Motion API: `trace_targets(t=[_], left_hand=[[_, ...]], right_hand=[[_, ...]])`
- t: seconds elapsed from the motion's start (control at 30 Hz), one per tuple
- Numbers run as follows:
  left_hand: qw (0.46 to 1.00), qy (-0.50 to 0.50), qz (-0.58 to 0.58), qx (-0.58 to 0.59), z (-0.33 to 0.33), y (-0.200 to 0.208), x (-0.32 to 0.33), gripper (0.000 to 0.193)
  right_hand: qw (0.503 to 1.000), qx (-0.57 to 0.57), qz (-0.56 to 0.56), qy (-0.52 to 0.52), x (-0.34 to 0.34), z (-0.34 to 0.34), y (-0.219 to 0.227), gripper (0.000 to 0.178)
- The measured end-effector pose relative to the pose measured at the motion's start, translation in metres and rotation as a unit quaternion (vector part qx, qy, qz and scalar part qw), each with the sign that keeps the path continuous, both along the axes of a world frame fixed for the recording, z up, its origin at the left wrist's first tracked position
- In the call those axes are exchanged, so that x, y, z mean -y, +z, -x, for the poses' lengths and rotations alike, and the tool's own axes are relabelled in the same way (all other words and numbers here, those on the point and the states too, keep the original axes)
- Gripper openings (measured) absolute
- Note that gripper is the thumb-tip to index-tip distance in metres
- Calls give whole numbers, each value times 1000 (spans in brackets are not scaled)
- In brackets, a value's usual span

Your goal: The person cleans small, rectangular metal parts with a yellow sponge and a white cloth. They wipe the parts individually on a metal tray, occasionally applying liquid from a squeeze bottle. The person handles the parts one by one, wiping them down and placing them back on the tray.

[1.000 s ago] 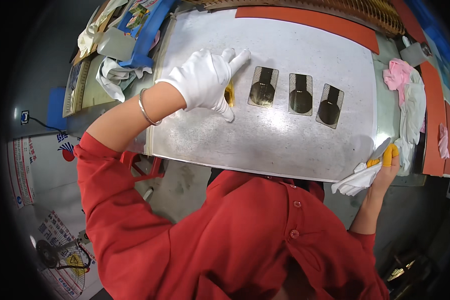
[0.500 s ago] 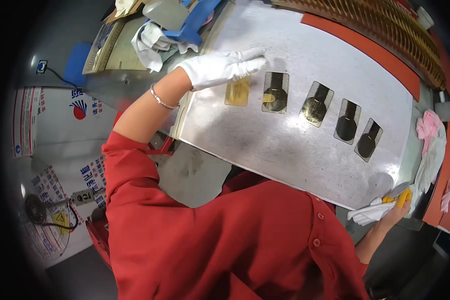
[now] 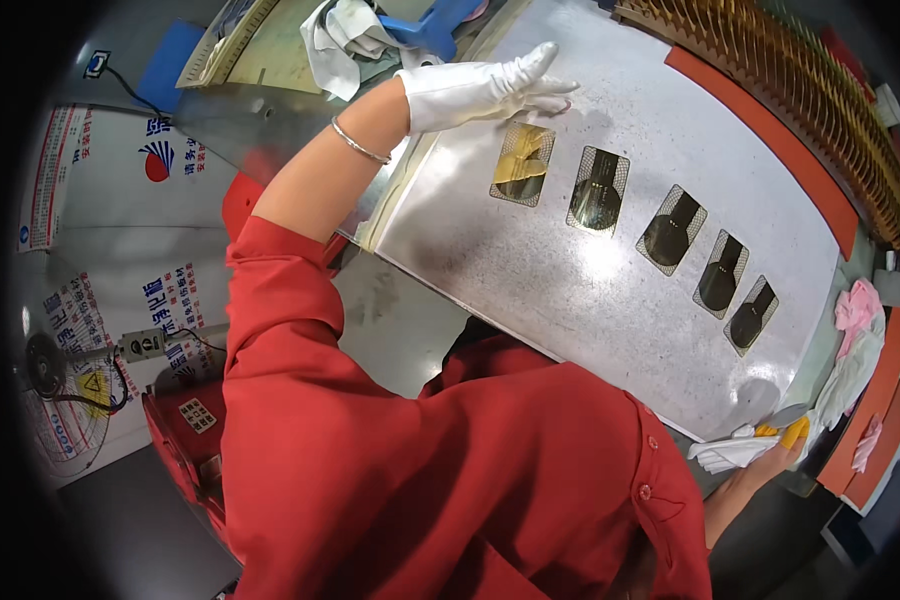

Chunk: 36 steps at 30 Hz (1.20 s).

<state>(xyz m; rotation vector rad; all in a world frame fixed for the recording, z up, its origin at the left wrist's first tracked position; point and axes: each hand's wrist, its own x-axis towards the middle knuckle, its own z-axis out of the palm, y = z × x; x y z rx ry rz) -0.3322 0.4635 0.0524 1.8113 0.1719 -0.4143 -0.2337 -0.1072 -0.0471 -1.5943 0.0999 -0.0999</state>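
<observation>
My left hand (image 3: 490, 92), in a white glove, is open above the far left of the pale work surface, fingers apart and nothing in it. Just below it lies a patterned metal card (image 3: 521, 165), partly gold and partly dark. Several similar dark cards, among them one (image 3: 598, 190) and another (image 3: 672, 230), run in a slanting row toward the right. At the near right corner my right hand (image 3: 782, 448), with yellow finger covers, is closed on a bunched white cloth (image 3: 728, 453). A grey rounded flat piece (image 3: 790, 414) shows by its fingers; whether it is held is unclear.
A long ribbed brown rack (image 3: 780, 90) and an orange-red strip (image 3: 760, 130) line the far edge. Crumpled white cloth (image 3: 342, 45) and a blue object (image 3: 435, 28) lie at the far left. Pink cloth (image 3: 856, 308) lies at the right, and a fan (image 3: 50, 365) stands at the left.
My left hand has spread its fingers and shifted clear of the leftmost card, showing more of it. The whole view has turned slightly. My right hand stays at the near right corner.
</observation>
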Motion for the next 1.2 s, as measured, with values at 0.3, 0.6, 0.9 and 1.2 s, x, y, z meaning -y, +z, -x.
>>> trace_targets(t=[0.3, 0.6, 0.9, 1.2], left_hand=[[1000, 15, 21, 8, 1, -10, -8, 90], [992, -87, -89, 26, -27, 10, 61, 90], [985, -114, -127, -10, -59, 5, 91, 98], [981, -144, -132, -5, -91, 1, 125, 103]], right_hand=[[1000, 0, -4, 19, 1, 1, -1, 25], [999, 6, -3, 46, -5, 1, 5, 18], [998, 10, -20, 52, -12, 5, 7, 18], [998, 12, -42, 43, -24, 8, 13, 15]])
